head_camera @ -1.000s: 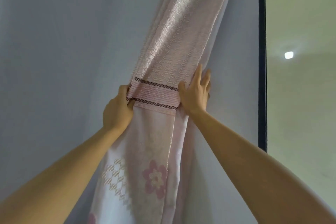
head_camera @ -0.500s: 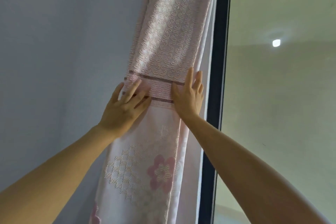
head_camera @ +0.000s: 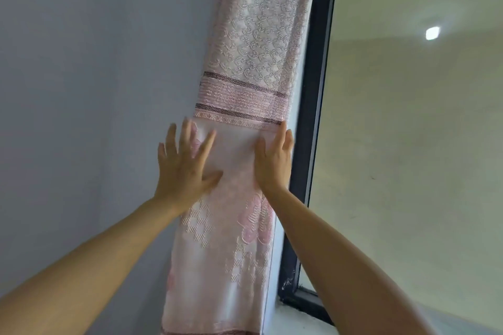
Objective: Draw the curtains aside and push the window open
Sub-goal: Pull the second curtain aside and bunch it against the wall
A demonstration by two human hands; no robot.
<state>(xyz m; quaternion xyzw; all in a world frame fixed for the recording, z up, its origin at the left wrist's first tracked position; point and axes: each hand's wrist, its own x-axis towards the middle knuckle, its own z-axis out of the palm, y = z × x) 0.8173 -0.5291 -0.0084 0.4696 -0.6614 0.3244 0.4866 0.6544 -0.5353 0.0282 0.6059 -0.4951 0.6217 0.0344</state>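
Curtain bunched against the wall, both hands flat on it.

The pink curtain (head_camera: 245, 122) hangs gathered in a narrow column between the grey wall (head_camera: 89, 90) and the dark window frame (head_camera: 313, 117). The left hand (head_camera: 185, 168) lies spread, fingers open, on its left edge; the right hand (head_camera: 275, 160) presses open-palmed along its right edge, gripping nothing. If they let go, the folds may spring back across the glass (head_camera: 408, 158), which looks shut, though I can't see a handle.
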